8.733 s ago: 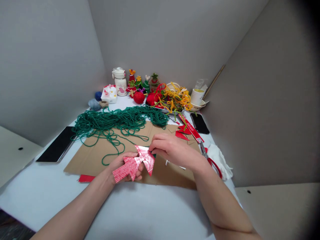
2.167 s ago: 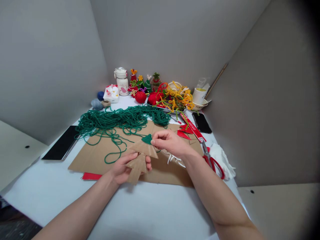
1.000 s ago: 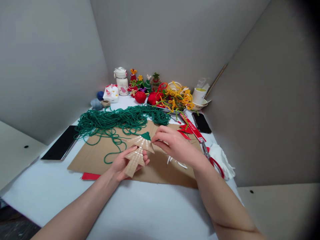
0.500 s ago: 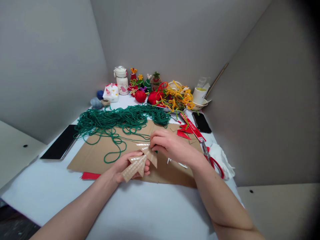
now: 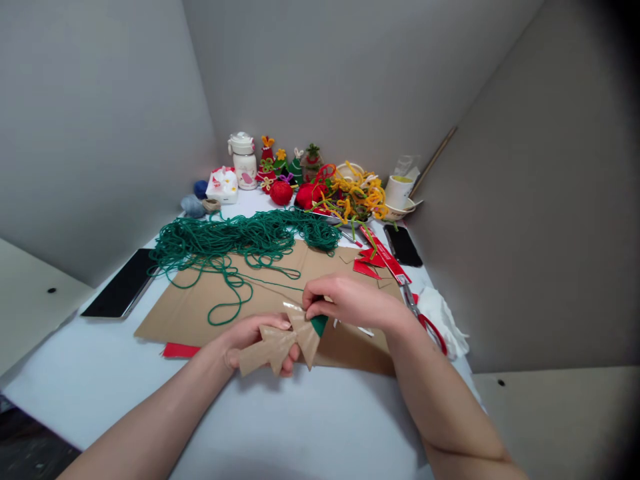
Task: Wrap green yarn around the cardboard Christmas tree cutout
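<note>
Head: cardboard tree [image 5: 273, 343] lies tip rightward.

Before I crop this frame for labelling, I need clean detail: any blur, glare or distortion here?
Head view: soft even light, faint shadows under the left hand and right hand; small glint on the cardboard tree; hands sharp; fisheye bends the walls; right edge darkens to black.

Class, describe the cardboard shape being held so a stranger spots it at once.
On the white table lies a big brown cardboard sheet. At its near edge the left hand holds a tree-shaped cardboard cut-out, the right hand pinching its top. Unlike the sheet, it has stepped tiers and a green tip.
</note>
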A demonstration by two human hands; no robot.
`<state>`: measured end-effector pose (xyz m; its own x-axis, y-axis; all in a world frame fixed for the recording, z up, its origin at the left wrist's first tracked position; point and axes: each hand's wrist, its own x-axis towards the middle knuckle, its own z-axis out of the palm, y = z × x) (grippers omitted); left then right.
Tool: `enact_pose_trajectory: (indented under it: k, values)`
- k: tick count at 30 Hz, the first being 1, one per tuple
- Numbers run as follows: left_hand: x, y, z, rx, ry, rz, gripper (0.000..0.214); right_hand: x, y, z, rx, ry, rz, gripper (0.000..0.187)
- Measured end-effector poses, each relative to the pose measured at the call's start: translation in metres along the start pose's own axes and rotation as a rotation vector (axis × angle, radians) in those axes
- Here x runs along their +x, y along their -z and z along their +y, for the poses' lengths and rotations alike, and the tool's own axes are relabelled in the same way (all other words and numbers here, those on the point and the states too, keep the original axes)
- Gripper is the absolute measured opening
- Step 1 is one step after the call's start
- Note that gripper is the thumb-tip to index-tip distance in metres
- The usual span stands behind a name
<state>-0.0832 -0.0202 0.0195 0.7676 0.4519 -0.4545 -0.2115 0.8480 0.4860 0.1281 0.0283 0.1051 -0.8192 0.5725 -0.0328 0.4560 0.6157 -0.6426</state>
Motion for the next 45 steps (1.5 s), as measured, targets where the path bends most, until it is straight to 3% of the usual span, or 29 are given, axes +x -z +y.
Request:
enact_pose_trajectory:
  k: [10, 18, 25, 32, 38, 45]
  values:
    - [-0.008, -0.007, -0.002, 0.124, 0.032, -0.147, 0.017, 0.001, 0.003, 0.004, 0.332, 0.02, -0.208, 0.014]
    - [-0.001, 0.008, -0.009, 0.101, 0.049, -0.283, 0.024, 0.012, -0.013, 0.023, 0.776, -0.05, -0.387, 0.024]
    - [-0.008, 0.0, -0.004, 0.085, -0.046, -0.257, 0.031, 0.018, -0.016, 0.022, 0.896, -0.047, -0.312, 0.019]
    - [-0.011, 0.006, -0.001, 0.128, -0.097, -0.249, 0.033, 0.018, -0.018, 0.024, 0.889, -0.044, -0.243, 0.022]
    - [-0.013, 0.004, 0.001, 0.092, -0.188, -0.236, 0.039, 0.018, -0.019, 0.02, 0.879, -0.115, -0.26, 0.019]
    - [-0.011, 0.003, 0.004, 0.045, -0.272, -0.227, 0.028, 0.019, -0.022, 0.018, 0.947, -0.109, -0.166, 0.016]
